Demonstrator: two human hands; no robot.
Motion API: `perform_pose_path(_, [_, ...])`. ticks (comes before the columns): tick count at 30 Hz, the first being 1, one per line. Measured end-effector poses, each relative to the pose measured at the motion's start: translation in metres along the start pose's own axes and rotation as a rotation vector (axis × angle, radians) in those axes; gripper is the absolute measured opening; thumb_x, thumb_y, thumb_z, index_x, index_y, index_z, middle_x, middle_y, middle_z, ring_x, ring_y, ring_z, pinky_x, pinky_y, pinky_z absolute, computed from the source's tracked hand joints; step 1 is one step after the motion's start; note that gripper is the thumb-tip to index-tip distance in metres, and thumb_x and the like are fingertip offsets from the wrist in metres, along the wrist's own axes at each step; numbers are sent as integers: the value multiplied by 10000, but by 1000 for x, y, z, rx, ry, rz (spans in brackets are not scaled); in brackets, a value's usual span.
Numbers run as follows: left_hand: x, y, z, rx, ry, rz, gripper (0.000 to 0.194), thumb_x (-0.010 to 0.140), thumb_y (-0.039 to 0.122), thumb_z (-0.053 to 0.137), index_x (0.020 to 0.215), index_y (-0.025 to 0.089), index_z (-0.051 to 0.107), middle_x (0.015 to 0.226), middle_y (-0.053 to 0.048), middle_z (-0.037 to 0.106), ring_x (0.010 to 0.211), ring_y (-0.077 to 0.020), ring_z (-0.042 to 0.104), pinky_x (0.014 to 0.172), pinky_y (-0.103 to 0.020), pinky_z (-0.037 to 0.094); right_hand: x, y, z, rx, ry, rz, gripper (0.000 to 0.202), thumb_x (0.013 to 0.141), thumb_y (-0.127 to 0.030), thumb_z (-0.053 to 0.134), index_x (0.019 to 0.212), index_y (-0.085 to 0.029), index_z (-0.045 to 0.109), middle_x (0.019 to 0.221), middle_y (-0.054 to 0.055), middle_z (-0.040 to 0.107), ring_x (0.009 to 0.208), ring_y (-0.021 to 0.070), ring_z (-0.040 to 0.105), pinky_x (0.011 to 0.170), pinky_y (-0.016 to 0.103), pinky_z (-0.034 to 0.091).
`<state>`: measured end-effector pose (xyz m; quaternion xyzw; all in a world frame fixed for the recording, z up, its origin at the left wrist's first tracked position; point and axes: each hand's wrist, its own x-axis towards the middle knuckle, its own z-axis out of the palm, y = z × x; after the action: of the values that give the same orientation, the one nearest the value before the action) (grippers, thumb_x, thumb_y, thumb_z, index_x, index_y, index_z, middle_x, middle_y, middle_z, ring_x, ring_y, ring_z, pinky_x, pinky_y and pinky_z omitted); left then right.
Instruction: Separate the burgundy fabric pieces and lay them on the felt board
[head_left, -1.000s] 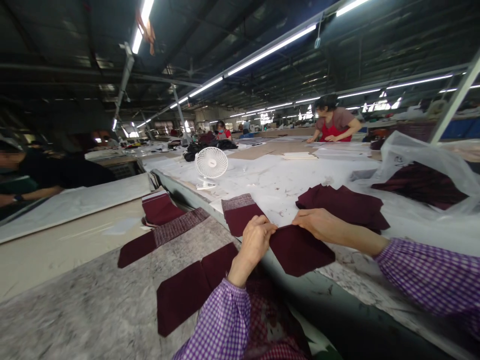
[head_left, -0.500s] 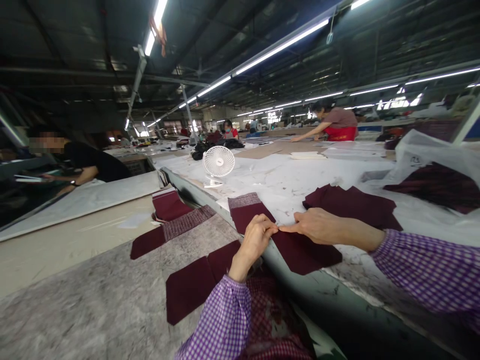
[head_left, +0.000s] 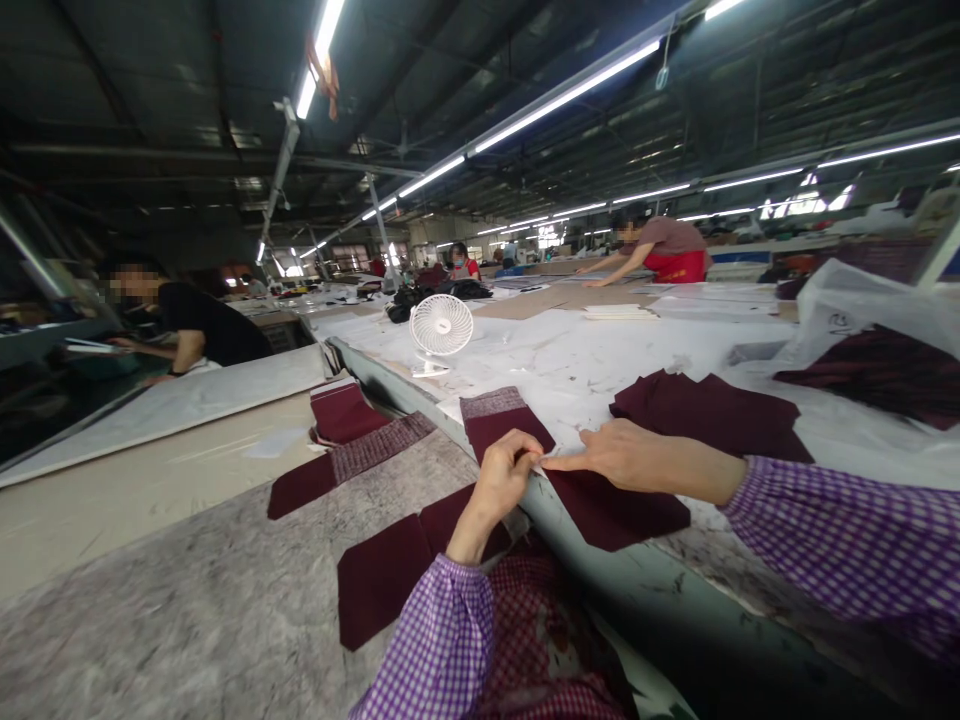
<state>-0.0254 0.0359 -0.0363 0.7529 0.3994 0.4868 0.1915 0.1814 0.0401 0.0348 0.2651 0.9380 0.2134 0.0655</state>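
My left hand (head_left: 504,478) is closed in a pinch at the table's near edge; what lies between its fingertips is too small to make out, though a whitish bit shows beside them. The index finger of my right hand (head_left: 630,455) stretches out to meet those fingertips, its thumb held apart. Under my right hand a maroon fabric piece (head_left: 619,515) overhangs the edge. Just beyond my left hand lies maroon fabric (head_left: 499,428) with a speckled grey end. Another maroon piece (head_left: 382,575) rests on the grey surface, partly hidden by my left forearm.
More maroon fabric (head_left: 709,405) lies beyond my right hand, near a clear plastic bag (head_left: 847,300) with dark fabric. A white fan (head_left: 441,325) stands on the white table (head_left: 540,350). Left, a maroon strip (head_left: 304,485) lies near folded fabric (head_left: 345,412). Several people work farther off.
Both hands have shifted slightly left, their fingertips still meeting. A whitish bit now shows by the left fingertips. The view has turned a little; the fabric pieces look unmoved.
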Motion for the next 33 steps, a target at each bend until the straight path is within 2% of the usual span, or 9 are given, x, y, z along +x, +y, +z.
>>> perform_pose_path(3, [-3,-4,-7,111,73,-44,113,829,122,536,866,179,626,955,-44,650,947,-173,581,891,-339,457,4,2,10,26,50,29,595,860,-56,391,1355,-372,485,812,62,635,557,134,518,525,264,257])
perform_pose_path(7, [-7,-10,-24,257,-105,-25,327,760,274,701,1076,214,641,1154,-64,642,1104,-228,541,995,-423,415,2,11,23,237,38,152,500,893,-239,482,1386,-314,455,1054,97,630,794,200,610,684,291,403])
perform_pose_path(10, [-6,-16,-36,219,-208,-11,340,775,186,673,1112,230,656,1238,-59,628,1173,-218,531,1045,-411,395,-2,22,18,555,15,158,406,892,-340,489,1279,-233,554,1136,90,627,998,239,586,865,356,425])
perform_pose_path(13, [0,-19,-42,182,-224,-27,259,852,146,543,1052,214,693,1205,-59,655,1157,-197,561,1039,-385,412,-11,47,9,745,14,156,329,876,-338,493,1153,-204,611,1068,73,657,967,230,601,847,343,450])
perform_pose_path(19, [8,-2,-32,407,-158,-83,226,846,207,559,1032,201,688,1114,-61,681,1075,-215,598,960,-360,458,-67,142,42,347,159,579,264,774,-245,594,1028,-199,650,907,126,688,824,306,641,704,431,486])
perform_pose_path(22, [13,7,-20,589,-122,-116,202,848,223,553,1004,211,679,1078,-63,676,1061,-230,595,908,-352,466,-84,165,65,209,181,686,342,720,-284,642,1046,-181,663,954,212,663,752,353,622,584,462,461])
perform_pose_path(25, [20,8,-12,641,-34,-176,207,887,202,459,922,201,663,992,-80,686,987,-230,625,837,-338,469,-78,158,65,103,239,675,321,781,-304,569,1063,-190,669,1071,226,641,794,347,610,651,497,450])
perform_pose_path(28, [26,0,-11,540,116,-343,238,915,198,379,962,176,612,910,-110,698,895,-244,657,775,-343,468,-51,128,42,105,295,584,270,838,-252,475,998,-215,690,1040,150,677,853,324,608,743,496,454])
perform_pose_path(33, [28,-14,-7,415,187,-405,221,921,210,353,981,169,562,849,-118,687,844,-250,657,768,-356,461,18,59,11,402,240,170,330,928,-241,372,949,-183,696,993,79,696,931,227,615,845,363,454])
